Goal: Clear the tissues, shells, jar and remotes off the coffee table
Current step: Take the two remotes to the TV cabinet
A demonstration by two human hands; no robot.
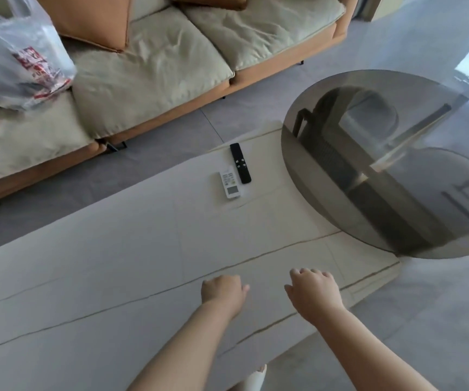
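Observation:
Two remotes lie side by side on the far part of the pale coffee table (86,277): a white remote (229,185) with a small screen and a black remote (240,163) just right of it. My left hand (222,292) hovers over the table's near part, fingers loosely curled, holding nothing. My right hand (315,292) hangs beside it near the table's right edge, also loosely curled and holding nothing. Both hands are well short of the remotes. No tissues, shells or jar show on the table.
A round smoked-glass table (326,193) overlaps the coffee table's right end. An orange sofa with cream cushions (154,74) runs along the far side, with a clear plastic bag (22,60) on its left seat. Grey tile floor (425,320) surrounds everything.

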